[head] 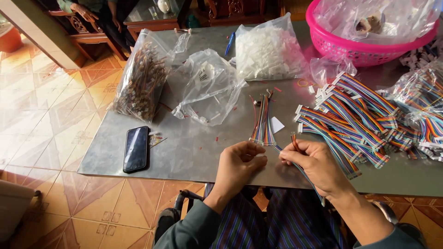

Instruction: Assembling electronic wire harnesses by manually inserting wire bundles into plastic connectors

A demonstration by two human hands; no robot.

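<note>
Wires (pixel 295 140) pinched in my right hand (pixel 314 166), left hand (pixel 240 161) fingers pressed together on one strand; loose ends could slip and tangle.

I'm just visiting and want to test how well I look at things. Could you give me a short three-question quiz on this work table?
1. True or false: the black phone lies near the table's front edge, to the left of both hands.
2. Which container stands at the table's far right corner? A) a pink basket B) a metal bucket C) a cardboard box
3. Fill in: the right hand pinches a thin bunch of coloured ____, while the left hand sits close beside it.

Key: 1 true; 2 A; 3 wires.
</note>
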